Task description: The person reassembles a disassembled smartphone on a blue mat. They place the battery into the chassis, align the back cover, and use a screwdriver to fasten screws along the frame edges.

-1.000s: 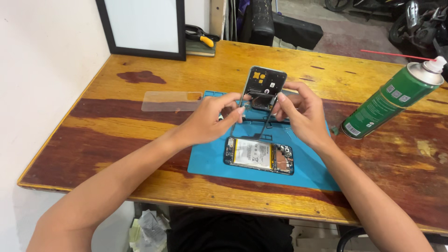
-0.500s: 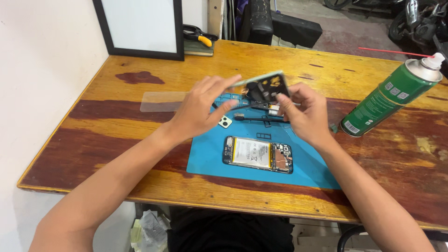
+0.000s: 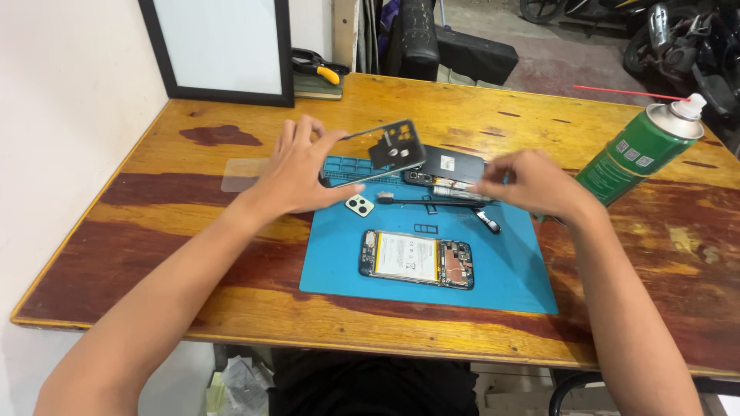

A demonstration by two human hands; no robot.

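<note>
Left hand (image 3: 299, 171): thumb and fingers pinch the near end of a dark phone back cover (image 3: 385, 150), held tilted above the far-left corner of the blue mat (image 3: 501, 285); index and middle fingers are raised and spread over the top edge, thumb underneath. Cover's free end sticks out to the right, above the mat's tray slots, close to the black phone part (image 3: 447, 164) lying flat at the mat's far edge. Right hand (image 3: 532, 185): palm down, fingers loosely curled and together, hovering over the mat's far-right area; motion-blurred, so can't tell if the fingertips touch the black part or grip anything. Under and between the hands: small square camera piece (image 3: 359, 205) on the mat just below the left thumb, a thin black tool (image 3: 420, 202) lying crosswise, a short dark piece (image 3: 489, 222) nearer the right wrist. Opened phone (image 3: 417, 260), battery showing, lies flat in the mat's near half, well apart from both hands, bare mat around it. Both forearms come in from the near table edge, angled inward, left one crossing bare wood. Clear plastic sheet (image 3: 245, 174) is on the wood just left of the left hand. Green spray can (image 3: 640, 150) with red straw stands tilted just right of the right hand; tight on that side. Wooden table (image 3: 154, 254) has open room left and near; framed board (image 3: 220, 46) leans on the wall at the far-left edge, pliers (image 3: 316, 68) beside it.
</note>
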